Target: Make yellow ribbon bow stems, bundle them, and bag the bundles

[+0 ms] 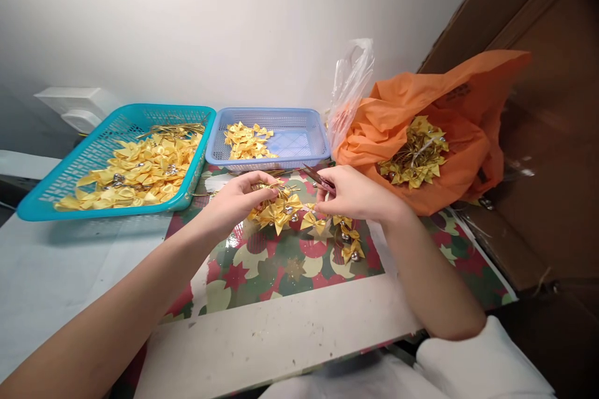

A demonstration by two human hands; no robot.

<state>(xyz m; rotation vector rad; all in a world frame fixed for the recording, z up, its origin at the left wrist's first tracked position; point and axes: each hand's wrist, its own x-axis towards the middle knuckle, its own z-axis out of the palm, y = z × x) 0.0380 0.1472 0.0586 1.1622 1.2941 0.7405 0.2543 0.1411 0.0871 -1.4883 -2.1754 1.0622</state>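
My left hand [243, 198] is closed on a bunch of yellow bows [278, 211] with gold wire stems and small silver bells, just above the patterned table cover [294, 268]. To its right, my right hand [349, 192] is closed round the handles of small scissors [319, 178], whose blades point up and left towards the bunch. Below my right hand, more yellow bows [350, 243] with bells lie on the cover. The palm side of my right hand is partly hidden.
A teal basket [187, 190] of yellow bows stands at the left, beside a blue basket [269, 165] holding a smaller pile. At the right, an orange bag [374, 131] holds bundled bows, near brown cardboard [538, 137].
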